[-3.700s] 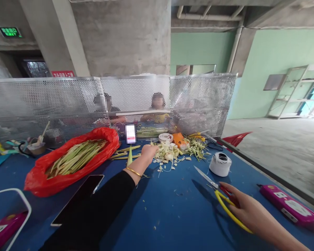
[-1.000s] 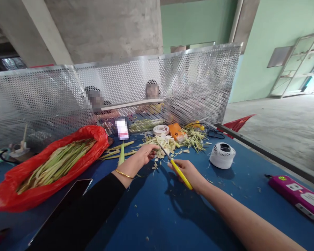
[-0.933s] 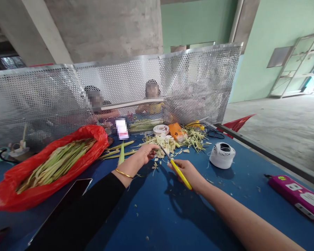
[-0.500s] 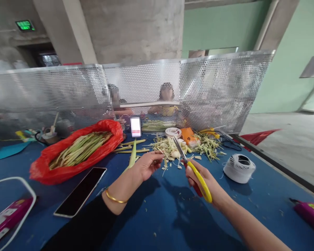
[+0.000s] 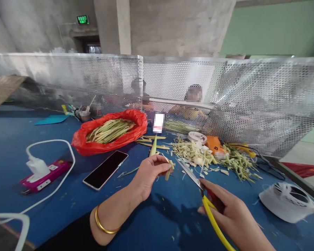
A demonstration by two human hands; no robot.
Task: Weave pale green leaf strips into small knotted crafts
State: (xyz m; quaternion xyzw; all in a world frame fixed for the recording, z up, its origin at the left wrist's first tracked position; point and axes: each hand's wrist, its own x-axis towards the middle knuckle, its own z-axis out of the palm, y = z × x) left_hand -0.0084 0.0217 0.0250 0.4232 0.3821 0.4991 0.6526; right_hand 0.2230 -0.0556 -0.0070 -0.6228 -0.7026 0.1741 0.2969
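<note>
My left hand (image 5: 153, 172), a gold bangle on its wrist, pinches a small pale-green piece of plant leaf (image 5: 169, 168) between thumb and fingers. My right hand (image 5: 225, 205) is closed round the yellow-handled scissors (image 5: 196, 181), whose blades point up and left toward the leaf piece, a short gap away. Beyond both hands lies a heap of pale plant scraps (image 5: 191, 151), with greener trimmings (image 5: 240, 162) at its right. A long green leaf strip (image 5: 153, 146) lies on the blue table just behind my left hand.
A red plastic bag (image 5: 80, 139) of long leaves stands left of centre, with a black phone (image 5: 106, 170) before it. A magenta power strip (image 5: 45, 176) with white cable sits left. A white string spool (image 5: 288, 202) stands right. Behind runs a perforated metal screen (image 5: 172, 76), with people beyond.
The view has turned left, so things on the table sit further right. A leaf piece now shows clearly in my left fingers. The scissors have swung to point more to the left.
</note>
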